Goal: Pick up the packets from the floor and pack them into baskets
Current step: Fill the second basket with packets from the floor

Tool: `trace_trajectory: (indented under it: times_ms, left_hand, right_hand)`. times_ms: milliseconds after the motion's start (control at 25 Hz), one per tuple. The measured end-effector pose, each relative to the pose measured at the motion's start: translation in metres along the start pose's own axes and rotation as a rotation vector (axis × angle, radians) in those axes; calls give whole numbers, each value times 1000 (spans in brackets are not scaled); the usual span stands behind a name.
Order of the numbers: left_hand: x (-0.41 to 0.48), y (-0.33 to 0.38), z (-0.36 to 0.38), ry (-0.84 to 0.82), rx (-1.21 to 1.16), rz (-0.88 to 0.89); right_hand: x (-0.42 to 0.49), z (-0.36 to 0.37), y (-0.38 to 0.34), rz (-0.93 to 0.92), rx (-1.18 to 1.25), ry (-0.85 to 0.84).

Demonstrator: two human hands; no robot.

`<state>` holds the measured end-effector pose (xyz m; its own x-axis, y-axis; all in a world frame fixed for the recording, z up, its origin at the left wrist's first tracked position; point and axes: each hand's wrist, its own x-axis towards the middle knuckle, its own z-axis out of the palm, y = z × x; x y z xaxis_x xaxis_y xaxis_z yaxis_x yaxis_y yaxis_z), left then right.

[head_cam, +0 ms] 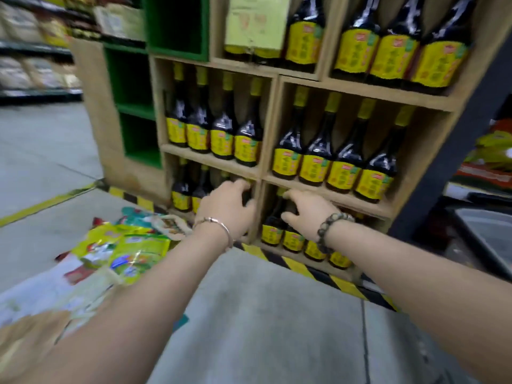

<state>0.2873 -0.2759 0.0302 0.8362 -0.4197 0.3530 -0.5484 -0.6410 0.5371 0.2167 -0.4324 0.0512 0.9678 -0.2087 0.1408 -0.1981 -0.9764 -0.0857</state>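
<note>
- The fingers [240,187] of the left hand [225,210] curl over the top of a dark bottle [247,196] in the lowest cubby on the left side. They look closed on it, but the picture is blurry, so I cannot tell for sure.
- The fingers [291,194] of the right hand [309,213] are spread and bent around another dark bottle [290,207] in the lowest cubby at 3 o'clock from the first one. The thumb sits low on it. I cannot tell if they squeeze it.
- A thin bangle [214,223] is on the left wrist. A bead bracelet [329,227] is on the right wrist.
- Both arms reach out to the wooden shelf [270,128], which is full of dark bottles with yellow labels.
- The packets [124,250] lie in a messy pile on the grey floor [263,314], at 9 o'clock from the left arm. They are green, yellow and white. No hand touches them.
- Yellow and black tape [304,268] runs along the floor at the foot of the shelf.
</note>
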Motion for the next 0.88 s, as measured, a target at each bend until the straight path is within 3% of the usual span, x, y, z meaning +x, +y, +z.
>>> trace_trajectory:
  times_ms: [240,440,520,720,880]
  left_hand:
    - [-26,-120,5,28,65,-214]
    - [-63,-219,16,-42,41,-406]
    - [-80,-259,19,-68,47,-504]
    - [-109,-324,32,-106,-50,-715]
    - [-116,-346,38,-167,-34,-749]
  right_hand:
    - [53,81,-102,-130,-71,-175]
    - [84,158,-150,-288,-90,-322]
    - [98,191,-168,-272,-25,-368]
    - [124,270,-216,146,434,-574]
    - [152,314,-242,504,656,-591]
